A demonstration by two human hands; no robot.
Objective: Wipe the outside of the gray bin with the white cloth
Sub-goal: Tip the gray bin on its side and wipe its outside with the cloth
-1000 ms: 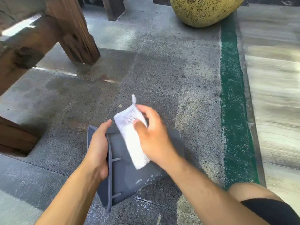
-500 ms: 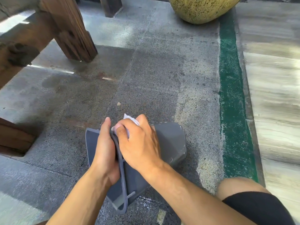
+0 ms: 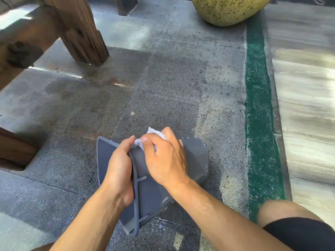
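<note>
Two bare hands work on a gray bin that lies tipped on its side on a speckled stone floor, its open mouth turned to the left. The bin is smooth, matte plastic with rounded corners, a thin raised lip around the opening and short ribs under that lip; pale flecks dot its outer wall near the base. The left hand wraps over the lip, thumb on the outside and fingers curled into the opening, gripping the rim. The right hand presses flat on the outer wall with its fingers bent around a white cloth; only a soft, crumpled corner of the fabric pokes out beyond the fingertips, so how it is folded cannot be told. A bare knee above dark shorts shows at the lower right. Rough, grainy wooden posts stand at the upper left, a pitted yellowish round pot sits at the top, and a gritty green painted stripe runs down the right side of the floor.
</note>
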